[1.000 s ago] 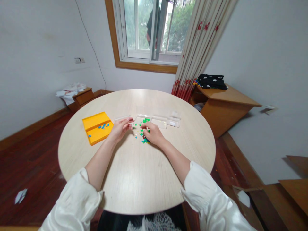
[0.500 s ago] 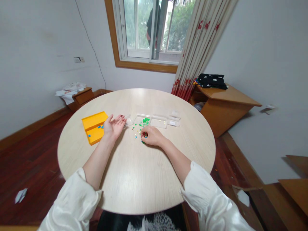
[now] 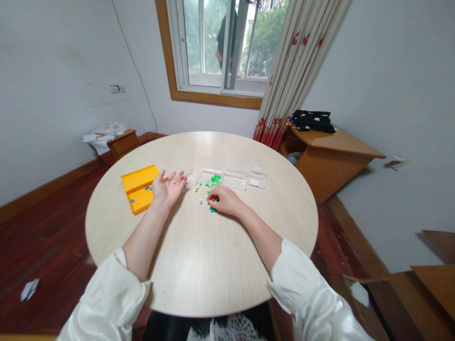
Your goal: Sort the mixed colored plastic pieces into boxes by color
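- Head view: left hand (image 3: 168, 186) lying palm-up, grip wide, holding nothing, beside the orange tray (image 3: 139, 187).
- Right hand (image 3: 223, 201) pinching narrow over small green and blue pieces (image 3: 209, 191) scattered on the desk (image 3: 199, 265); held piece too small to tell.
- Clear boxes (image 3: 234, 179) sitting just beyond the pieces.

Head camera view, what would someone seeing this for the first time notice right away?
Most likely the bright orange tray at the left of the round table, with a few blue pieces in it. Next, the two hands at the middle: the left hand lies palm up beside the tray, and the right hand rests curled on a scatter of small green and blue pieces. Just behind them sits a row of clear plastic boxes.
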### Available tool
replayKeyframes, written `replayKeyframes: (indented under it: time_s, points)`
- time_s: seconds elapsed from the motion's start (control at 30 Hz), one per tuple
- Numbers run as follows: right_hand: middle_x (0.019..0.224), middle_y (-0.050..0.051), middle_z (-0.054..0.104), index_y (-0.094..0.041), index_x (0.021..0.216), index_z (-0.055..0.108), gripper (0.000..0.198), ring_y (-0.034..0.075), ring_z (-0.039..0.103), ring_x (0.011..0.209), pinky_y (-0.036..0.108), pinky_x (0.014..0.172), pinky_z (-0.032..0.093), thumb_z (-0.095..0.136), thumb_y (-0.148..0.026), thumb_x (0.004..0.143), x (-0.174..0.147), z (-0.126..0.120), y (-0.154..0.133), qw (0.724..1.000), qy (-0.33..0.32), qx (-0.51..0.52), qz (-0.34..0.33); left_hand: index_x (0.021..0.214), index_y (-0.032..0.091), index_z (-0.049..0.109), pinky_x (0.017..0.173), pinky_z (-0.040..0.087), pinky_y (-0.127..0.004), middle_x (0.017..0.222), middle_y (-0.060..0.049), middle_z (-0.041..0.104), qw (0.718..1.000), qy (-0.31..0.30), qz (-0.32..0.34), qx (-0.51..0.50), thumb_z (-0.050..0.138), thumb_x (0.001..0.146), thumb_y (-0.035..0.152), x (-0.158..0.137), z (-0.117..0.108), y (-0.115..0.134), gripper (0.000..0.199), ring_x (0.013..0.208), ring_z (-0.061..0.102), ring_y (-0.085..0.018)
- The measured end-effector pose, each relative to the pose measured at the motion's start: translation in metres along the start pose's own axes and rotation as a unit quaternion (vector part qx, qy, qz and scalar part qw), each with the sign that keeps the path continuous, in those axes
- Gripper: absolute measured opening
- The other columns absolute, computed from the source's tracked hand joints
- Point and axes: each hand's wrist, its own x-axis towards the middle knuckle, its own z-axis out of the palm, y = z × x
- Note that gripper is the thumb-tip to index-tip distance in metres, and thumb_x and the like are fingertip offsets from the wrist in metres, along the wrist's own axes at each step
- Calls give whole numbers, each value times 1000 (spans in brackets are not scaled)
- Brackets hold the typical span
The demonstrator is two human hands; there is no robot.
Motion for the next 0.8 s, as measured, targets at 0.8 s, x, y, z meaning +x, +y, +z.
replayKeyframes:
  time_s: [0.8]
  points:
    - [74, 3, 64, -15, 76, 68, 8, 12, 52, 69, 23, 66, 38, 61, -14, 78, 2, 8, 7, 1000, 16, 16, -14, 71, 13, 57, 50, 44, -23, 54, -3, 53, 997, -20, -13, 73, 47, 78, 17, -5, 4, -4, 13, 50, 51, -11]
